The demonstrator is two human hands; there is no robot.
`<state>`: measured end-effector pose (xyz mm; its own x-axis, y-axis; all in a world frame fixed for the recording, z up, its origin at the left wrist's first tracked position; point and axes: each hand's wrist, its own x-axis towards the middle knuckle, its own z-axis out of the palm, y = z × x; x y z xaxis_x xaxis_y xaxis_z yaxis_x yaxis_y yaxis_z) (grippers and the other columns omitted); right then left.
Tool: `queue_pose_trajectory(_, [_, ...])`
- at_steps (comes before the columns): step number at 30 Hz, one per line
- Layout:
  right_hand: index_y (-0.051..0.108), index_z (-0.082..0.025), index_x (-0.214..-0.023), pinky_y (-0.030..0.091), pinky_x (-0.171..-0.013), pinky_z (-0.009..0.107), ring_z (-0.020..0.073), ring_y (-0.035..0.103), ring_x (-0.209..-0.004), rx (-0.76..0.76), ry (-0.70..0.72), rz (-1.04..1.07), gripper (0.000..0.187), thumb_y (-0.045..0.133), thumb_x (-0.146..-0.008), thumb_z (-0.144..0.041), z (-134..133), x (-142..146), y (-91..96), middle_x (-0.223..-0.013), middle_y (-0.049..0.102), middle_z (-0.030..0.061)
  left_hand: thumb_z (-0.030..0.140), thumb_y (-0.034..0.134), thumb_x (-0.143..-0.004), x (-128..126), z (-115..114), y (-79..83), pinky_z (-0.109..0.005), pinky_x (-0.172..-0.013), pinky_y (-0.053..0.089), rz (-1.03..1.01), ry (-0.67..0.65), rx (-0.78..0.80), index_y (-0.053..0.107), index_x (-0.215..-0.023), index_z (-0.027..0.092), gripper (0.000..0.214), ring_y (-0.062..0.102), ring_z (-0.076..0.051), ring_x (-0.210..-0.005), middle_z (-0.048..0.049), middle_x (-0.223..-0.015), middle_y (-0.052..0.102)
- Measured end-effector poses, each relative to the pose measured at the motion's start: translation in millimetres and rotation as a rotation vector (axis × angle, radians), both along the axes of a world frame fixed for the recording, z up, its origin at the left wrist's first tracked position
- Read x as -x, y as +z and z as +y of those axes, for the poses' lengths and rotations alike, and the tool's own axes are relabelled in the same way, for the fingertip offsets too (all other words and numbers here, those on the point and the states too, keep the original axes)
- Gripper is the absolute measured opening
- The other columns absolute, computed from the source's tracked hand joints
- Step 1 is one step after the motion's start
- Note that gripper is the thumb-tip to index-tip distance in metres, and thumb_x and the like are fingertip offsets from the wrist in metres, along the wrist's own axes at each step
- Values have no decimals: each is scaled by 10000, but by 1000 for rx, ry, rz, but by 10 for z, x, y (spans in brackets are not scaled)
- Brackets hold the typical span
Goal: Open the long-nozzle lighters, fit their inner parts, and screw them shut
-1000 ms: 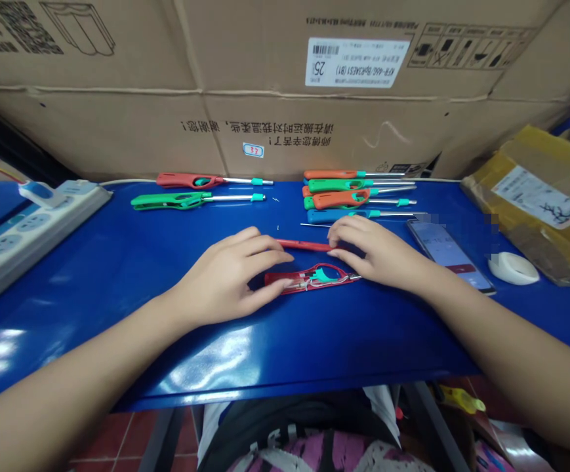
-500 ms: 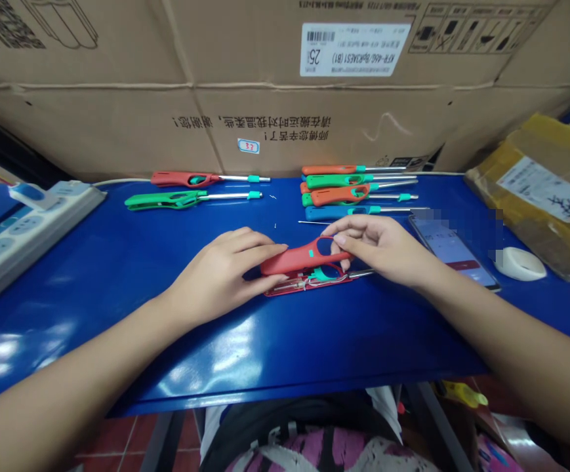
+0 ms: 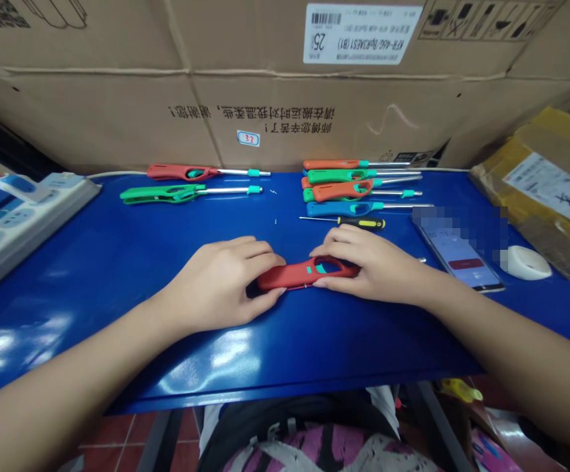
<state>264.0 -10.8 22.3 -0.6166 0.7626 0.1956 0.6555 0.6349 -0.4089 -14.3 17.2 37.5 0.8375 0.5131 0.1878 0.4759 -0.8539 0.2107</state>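
A red long-necked gas lighter [image 3: 292, 275] lies across the blue table between my hands, its upper shell half resting over the lower one. My left hand [image 3: 230, 278] grips its rounded left end between thumb and fingers. Around the trigger-loop end, my right hand [image 3: 363, 265] is closed with thumb in front and fingers behind. A bit of green trigger shows through the loop. The metal tube is mostly hidden under my right hand. Just behind that hand lies a screwdriver [image 3: 363, 223] with a black and yellow handle.
Behind, a red lighter [image 3: 181, 172] and a green lighter [image 3: 161, 194] lie at left; several more, including a blue lighter [image 3: 338, 208], lie at right. A power strip [image 3: 29, 210] borders the left, a phone [image 3: 456, 252], white mouse [image 3: 528, 262] and taped parcel [image 3: 550, 190] the right. A cardboard box [image 3: 245, 85] stands behind.
The upper red shell has come down onto the lower half, covering the inner parts. My right hand has shifted down around the loop end, and the screwdriver's handle now shows.
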Motion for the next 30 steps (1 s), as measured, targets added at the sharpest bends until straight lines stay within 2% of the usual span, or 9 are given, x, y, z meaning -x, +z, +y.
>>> queue_pose_trajectory(5, [689,-188,-1177,491,-861,386,231,592,-969,-29,18,-44,341,644,-960,-447,0,-7,-13,-1048,641,85,356,621,-922,7,-25,-19,-292,-619,449,72,28,35,696,-1059,215,211,673,-183,-810,-7,-967,702])
queue_pose_trajectory(20, [716,-174,-1183,513,-905,424,264,636,-1012,-102,45,-130,381,643,-955,-470,10,-46,26,-1138,673,109,356,624,-943,13,-48,-31,-280,-623,473,41,19,59,694,-1087,212,215,676,-171,-809,-8,-1021,692])
queue_pose_trajectory(30, [733,-166,-1176,527,-903,417,257,660,-999,-89,38,-105,384,657,-947,-465,-13,-47,1,-1145,692,104,338,687,-920,1,-60,-46,-252,-582,474,15,58,172,716,-1083,216,205,631,-142,-722,-11,-1004,671])
